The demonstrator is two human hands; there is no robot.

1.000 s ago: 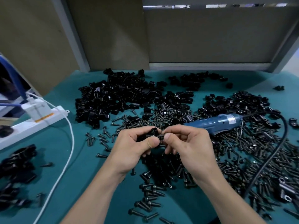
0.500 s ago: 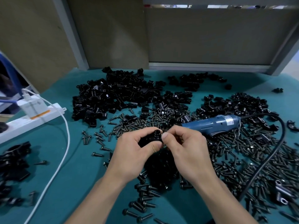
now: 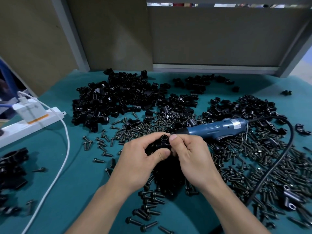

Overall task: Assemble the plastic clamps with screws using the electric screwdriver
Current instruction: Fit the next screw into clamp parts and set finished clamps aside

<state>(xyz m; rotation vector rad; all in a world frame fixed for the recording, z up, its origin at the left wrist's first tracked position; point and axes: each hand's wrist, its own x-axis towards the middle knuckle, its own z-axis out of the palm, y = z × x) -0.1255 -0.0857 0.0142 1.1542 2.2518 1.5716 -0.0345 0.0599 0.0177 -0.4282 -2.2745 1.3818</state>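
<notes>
Right now I have both hands together over the middle of the teal-covered worktop. My left hand has its grip clamped round a small black plastic clamp, thumb below and fingers curled over the top, with a round bore facing up at the camera. My right hand has its grip closed too, thumb and forefinger pinching at the clamp's right side. Whether a screw sits between those fingertips I cannot tell, as they hide it. The blue electric screwdriver lies on its side just beyond my right knuckles, on the heap of dark metal screws, its tip pointing toward the clamp.

As I judge it, the step is seating a screw by hand before driving it. To do that well I would hold the left grip steady with the screw hole turned toward the right fingers. I would start the thread squarely with a light twist and let go only once the screw stands on its own. The screwdriver is then a short reach away, but its black cord could drag loose screws.
</notes>
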